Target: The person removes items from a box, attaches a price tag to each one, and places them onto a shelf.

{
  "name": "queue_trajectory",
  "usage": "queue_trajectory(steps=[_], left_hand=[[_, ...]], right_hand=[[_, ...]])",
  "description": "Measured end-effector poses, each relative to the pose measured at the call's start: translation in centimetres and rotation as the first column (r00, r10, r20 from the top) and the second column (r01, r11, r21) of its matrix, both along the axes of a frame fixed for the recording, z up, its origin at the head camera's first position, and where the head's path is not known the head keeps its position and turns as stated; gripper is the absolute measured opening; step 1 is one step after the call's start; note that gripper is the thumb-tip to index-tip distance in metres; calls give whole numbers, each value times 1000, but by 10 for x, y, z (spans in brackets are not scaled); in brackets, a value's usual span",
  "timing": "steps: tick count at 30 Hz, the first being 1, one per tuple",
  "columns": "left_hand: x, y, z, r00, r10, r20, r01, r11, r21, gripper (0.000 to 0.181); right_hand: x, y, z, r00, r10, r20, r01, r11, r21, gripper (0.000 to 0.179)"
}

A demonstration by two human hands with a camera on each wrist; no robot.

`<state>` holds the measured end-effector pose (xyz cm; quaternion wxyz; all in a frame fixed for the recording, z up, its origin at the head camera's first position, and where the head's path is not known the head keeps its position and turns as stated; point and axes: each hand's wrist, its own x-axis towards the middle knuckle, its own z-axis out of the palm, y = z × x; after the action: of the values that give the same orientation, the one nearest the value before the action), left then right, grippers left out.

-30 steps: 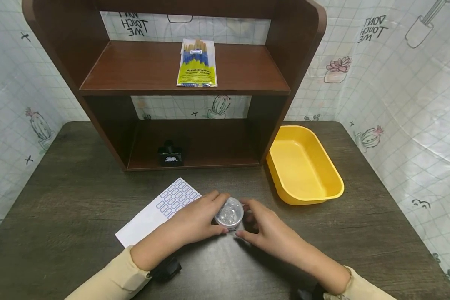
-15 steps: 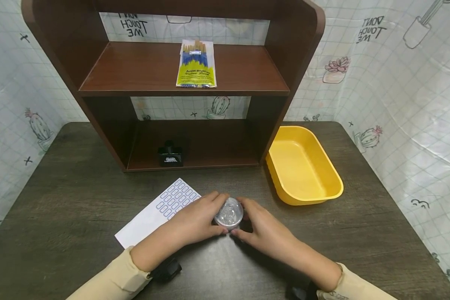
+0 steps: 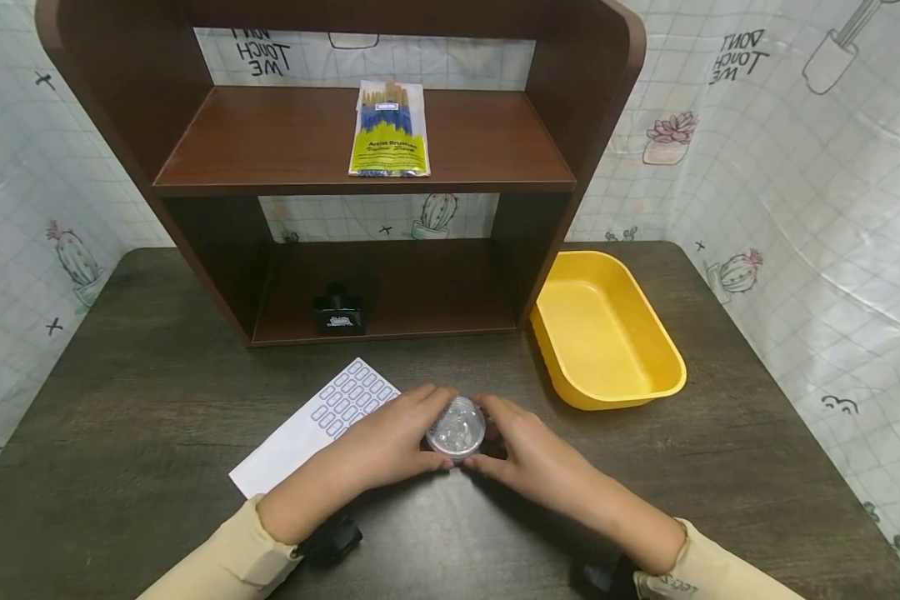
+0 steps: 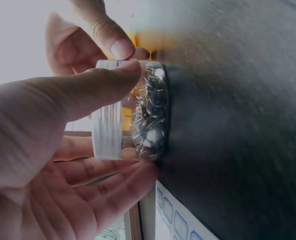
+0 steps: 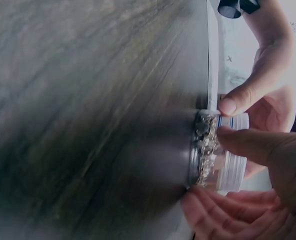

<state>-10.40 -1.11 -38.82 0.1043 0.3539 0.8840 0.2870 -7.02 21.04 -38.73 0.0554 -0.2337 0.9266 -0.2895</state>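
A small clear round jar [image 3: 456, 427] with a ridged translucent lid [image 4: 107, 130] stands upright on the dark table. Silver thumbtacks [image 4: 155, 107] lie in its lower part, seen through the wall in both wrist views. My left hand [image 3: 401, 437] holds the jar from the left, thumb in front and fingers round the far side. From the right, my right hand [image 3: 532, 450] grips it too, its thumb [image 5: 243, 141] lying across the wall near the lid. The two thumbs are close together on the near side. In the head view the fingertips are partly hidden behind the jar.
Under my left forearm lies a white label sheet [image 3: 292, 446] with blue-outlined boxes. A yellow tub [image 3: 607, 333] stands at the right. Behind is a brown shelf unit [image 3: 367, 185] bearing a packet of artist brushes [image 3: 390, 133] above and a small black bottle [image 3: 338, 315] below.
My right hand has moved left onto the jar and its fingers have closed against it. My left hand has kept its hold, and the jar has stayed in place.
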Motion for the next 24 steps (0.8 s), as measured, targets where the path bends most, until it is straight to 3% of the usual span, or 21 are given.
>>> queue_trajectory(steps=[9,15,21,24], left_hand=[[0,-2,1,998,42,50,-42,999,15,90],[3,-5,1,990,67,127,-69,998,9,102],[3,-15,4,972,64,225,-78,996,54,100],[2,-24,6,972,94,215,-113,991,78,91]], right_hand=[[-9,3,-5,995,100,24,-97,991,-96,83],[-14,6,-7,986,153,69,-142,980,-141,77],[-17,6,-7,981,170,96,-153,975,-164,73],[-18,6,-6,980,169,102,-151,974,-168,73]])
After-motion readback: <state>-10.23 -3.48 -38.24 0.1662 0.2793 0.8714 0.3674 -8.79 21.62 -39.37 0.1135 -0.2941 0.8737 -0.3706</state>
